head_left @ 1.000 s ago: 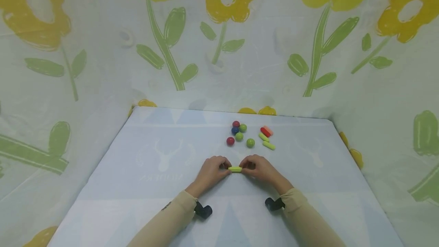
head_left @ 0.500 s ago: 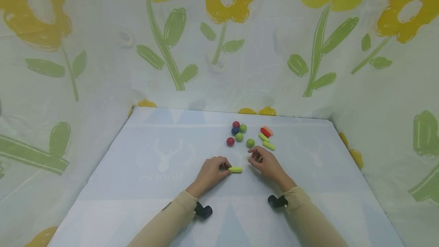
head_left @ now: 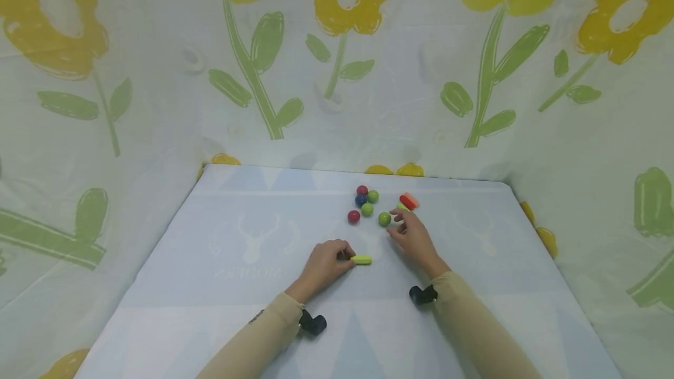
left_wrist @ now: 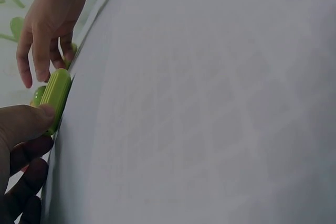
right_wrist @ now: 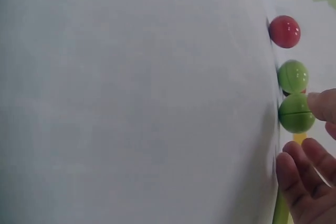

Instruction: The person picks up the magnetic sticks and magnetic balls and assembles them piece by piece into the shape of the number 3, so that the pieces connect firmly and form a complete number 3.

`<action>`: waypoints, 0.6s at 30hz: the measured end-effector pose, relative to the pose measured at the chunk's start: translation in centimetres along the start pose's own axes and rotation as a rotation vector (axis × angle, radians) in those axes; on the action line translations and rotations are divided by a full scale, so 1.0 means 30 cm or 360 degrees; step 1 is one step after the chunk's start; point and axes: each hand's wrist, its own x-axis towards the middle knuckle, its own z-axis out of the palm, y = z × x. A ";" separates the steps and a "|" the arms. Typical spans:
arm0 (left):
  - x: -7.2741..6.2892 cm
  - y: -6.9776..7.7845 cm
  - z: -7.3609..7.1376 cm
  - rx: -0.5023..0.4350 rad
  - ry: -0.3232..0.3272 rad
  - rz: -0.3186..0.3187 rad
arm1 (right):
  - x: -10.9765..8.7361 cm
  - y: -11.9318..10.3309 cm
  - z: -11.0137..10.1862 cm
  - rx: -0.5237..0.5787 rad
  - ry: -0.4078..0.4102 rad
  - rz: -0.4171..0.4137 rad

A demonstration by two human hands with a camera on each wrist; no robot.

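My left hand pinches a short, ribbed yellow-green stick by its left end, thumb on its side. In the left wrist view the ribbed stick is seen tilted, its grooves running lengthwise. My right hand hovers up the table, thumb and fingers spread, beside a glossy green ball. The right wrist view has the thumb overlapping the edge of that green ball; whether they touch I cannot tell. A yellow-green stick shows partly past the right fingertips; another is hidden by that hand.
Left of the right hand lie red balls, a blue ball and more green balls. A red stick and an orange stick lie side by side beyond the fingers. Flower-printed cloth walls in the white table.
My right hand has let go of the yellow-green stick's right end and moved up and right to the green ball and sticks. My left hand keeps its pinch in place.
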 end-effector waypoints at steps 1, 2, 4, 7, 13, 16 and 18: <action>0.000 0.000 -0.001 -0.0003 -0.0001 0.0002 | 0.007 0.001 0.002 -0.0004 -0.0006 0.0006; 0.000 0.001 -0.002 -0.0003 -0.0004 0.0002 | 0.014 0.002 0.004 -0.0001 -0.0010 0.0013; -0.001 0.002 -0.005 -0.0007 -0.0007 0.0003 | 0.026 0.002 0.008 0.0009 -0.0019 0.0014; -0.001 0.003 -0.008 -0.0015 -0.0009 0.0002 | 0.041 -0.001 0.012 0.0009 -0.0035 0.0016; 0.000 0.005 -0.010 -0.0023 -0.0029 -0.0003 | 0.057 -0.004 0.020 -0.0028 -0.0062 0.0054; 0.001 0.006 -0.010 -0.0027 -0.0026 0.0002 | 0.062 -0.003 0.023 -0.0005 -0.0064 0.0070; 0.001 0.007 -0.010 -0.0032 -0.0018 0.0005 | 0.061 -0.001 0.025 0.0014 -0.0062 0.0074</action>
